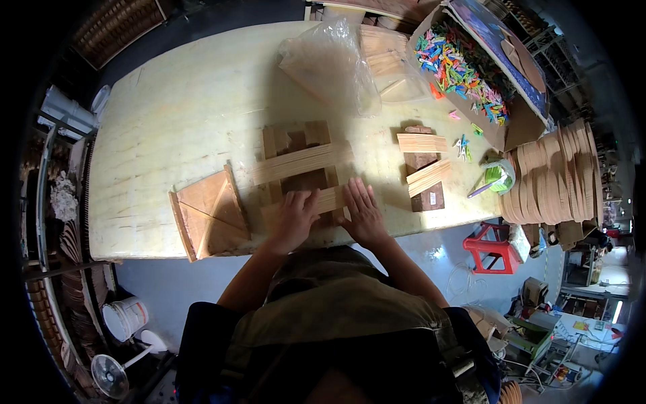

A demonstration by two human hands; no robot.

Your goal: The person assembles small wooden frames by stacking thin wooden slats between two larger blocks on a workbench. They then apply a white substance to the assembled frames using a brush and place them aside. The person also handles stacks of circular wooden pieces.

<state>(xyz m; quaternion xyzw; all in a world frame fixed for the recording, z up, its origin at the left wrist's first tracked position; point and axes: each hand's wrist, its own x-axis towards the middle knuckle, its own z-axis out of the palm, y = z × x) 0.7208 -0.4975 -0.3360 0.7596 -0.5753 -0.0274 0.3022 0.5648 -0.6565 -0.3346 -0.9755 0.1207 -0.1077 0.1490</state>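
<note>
Both hands (left hand [293, 219], right hand [364, 214]) press flat on wooden slat [321, 200]

Worktable layout, clock directions taken from the wooden slat frame [301, 172] at its middle.

On the table [168, 121], the triangular wooden piece [210, 214] lies at 8 o'clock, the plastic bag [333, 64] at 1, two short slat stacks [422, 168] at 3. The box of clothespins [471, 67] sits at 2, the stack of wooden discs [555, 175] beyond the stacks at 3. Both hands rest on the frame's edge at 6: left hand [294, 219], right hand [363, 212].
</note>
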